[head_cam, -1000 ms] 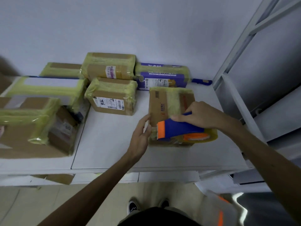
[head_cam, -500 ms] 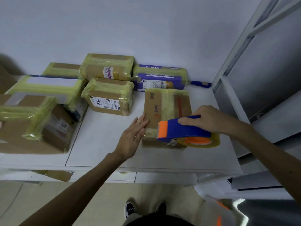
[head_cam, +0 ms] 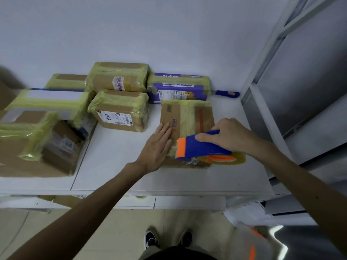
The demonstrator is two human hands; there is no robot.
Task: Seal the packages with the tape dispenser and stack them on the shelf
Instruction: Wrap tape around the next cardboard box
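We had the left hand (head_cam: 157, 147) flat, fingers straight, pressing the package (head_cam: 187, 117) down on the white surface (head_cam: 169, 177), directly under both hands. The right hand (head_cam: 227, 136) was wrapped around the tape dispenser (head_cam: 202, 147), its orange end just beside the left hand at the box's near edge. Our read on doing it well: firm left-hand pressure, dispenser low and square to the seam, one steady pull, then a clean tear.

Parcel storeroom (taped packages (head_cam: 120, 111), metal shelving (head_cam: 263, 53))
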